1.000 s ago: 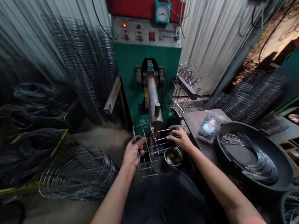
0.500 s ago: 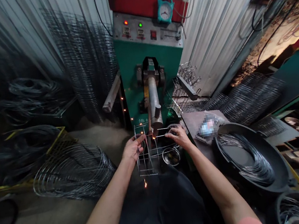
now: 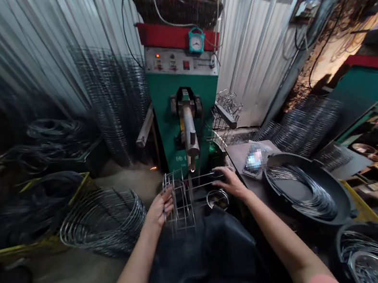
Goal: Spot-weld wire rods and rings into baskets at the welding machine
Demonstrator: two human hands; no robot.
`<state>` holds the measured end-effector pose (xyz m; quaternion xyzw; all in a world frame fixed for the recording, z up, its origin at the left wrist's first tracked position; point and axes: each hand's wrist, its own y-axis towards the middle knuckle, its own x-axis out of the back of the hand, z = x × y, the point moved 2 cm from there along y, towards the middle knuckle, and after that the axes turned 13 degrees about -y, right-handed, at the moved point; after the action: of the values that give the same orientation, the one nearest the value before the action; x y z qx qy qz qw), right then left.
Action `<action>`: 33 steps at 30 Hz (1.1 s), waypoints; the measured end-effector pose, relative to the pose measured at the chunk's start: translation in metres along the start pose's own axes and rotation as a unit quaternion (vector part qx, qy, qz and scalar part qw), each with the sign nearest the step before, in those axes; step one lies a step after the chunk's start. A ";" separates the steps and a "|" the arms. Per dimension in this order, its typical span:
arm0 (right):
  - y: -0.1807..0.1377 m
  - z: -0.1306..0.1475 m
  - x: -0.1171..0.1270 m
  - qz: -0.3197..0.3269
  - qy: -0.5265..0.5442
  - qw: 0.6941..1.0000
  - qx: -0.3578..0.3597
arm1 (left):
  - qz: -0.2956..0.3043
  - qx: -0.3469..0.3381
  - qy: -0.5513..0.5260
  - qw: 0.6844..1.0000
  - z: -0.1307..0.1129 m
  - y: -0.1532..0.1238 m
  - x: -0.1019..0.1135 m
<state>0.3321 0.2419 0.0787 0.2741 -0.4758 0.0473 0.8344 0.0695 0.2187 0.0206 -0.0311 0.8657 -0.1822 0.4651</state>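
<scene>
Under the spot welder (image 3: pixel 190 126), a wire rack (image 3: pixel 177 202) sits at the electrode (image 3: pixel 191 160).
Left hand (image 3: pixel 159 208) grips its upright end; right hand (image 3: pixel 229 183) closes on its rods (image 3: pixel 205 183), which run level, pointing right.

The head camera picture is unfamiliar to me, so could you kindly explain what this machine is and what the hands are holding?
This view comes from a camera worn on the person's head, looking forward and down. The left hand grips a wire frame, and the right hand holds a straight wire across it, below the metal arm of a green machine, probably a spot welder. A metal bowl sits beside the frame. To the right, a black tub holds wire hoops; more hoops stand at left.
</scene>
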 end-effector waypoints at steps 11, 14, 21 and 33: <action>-0.030 0.066 0.057 -0.115 0.062 0.988 0.081 | -0.076 -0.051 0.103 0.990 -0.037 -0.065 0.047; -0.017 0.101 0.048 -0.137 -0.009 0.980 0.145 | -0.102 -0.209 0.271 0.934 -0.054 -0.078 0.017; -0.005 0.126 0.048 -0.110 -0.116 0.969 0.189 | 0.204 -0.280 0.459 0.818 -0.036 -0.113 -0.097; 0.012 0.044 0.052 -0.128 0.117 0.984 -0.046 | 0.073 -0.170 0.313 0.932 -0.052 -0.063 -0.104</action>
<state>0.3224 0.2202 0.1440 0.2866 -0.3376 -0.0496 0.8952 0.0784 0.1986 0.1506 0.0119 0.9853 0.0013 0.1702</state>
